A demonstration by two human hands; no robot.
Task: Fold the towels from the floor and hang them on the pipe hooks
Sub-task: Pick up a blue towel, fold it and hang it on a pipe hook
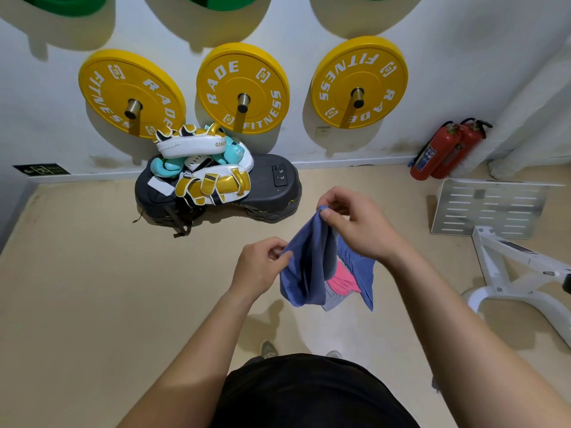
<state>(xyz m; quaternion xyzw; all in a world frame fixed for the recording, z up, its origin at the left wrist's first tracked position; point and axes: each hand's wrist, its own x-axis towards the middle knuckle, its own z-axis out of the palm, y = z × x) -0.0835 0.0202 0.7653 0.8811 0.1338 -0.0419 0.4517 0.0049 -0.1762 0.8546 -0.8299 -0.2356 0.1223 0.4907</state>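
A blue towel (309,267) hangs in the air in front of me, held by both hands. My left hand (262,267) pinches its lower left corner. Higher and further right, my right hand (355,223) pinches the top corner. Below the blue towel, a pink towel (341,281) and a grey one (335,299) show on the floor, partly hidden by the blue cloth. Three metal pipe pegs stick out of the wall through yellow weight plates: one on the left (133,108), one in the middle (243,101), one on the right (357,96).
A black platform (272,186) piled with boxing pads (213,183) and gloves sits against the wall. Two red fire extinguishers (445,149) stand at the right. A white machine frame (509,267) and perforated plate (488,208) occupy the right side. My shoes (268,350) are below.
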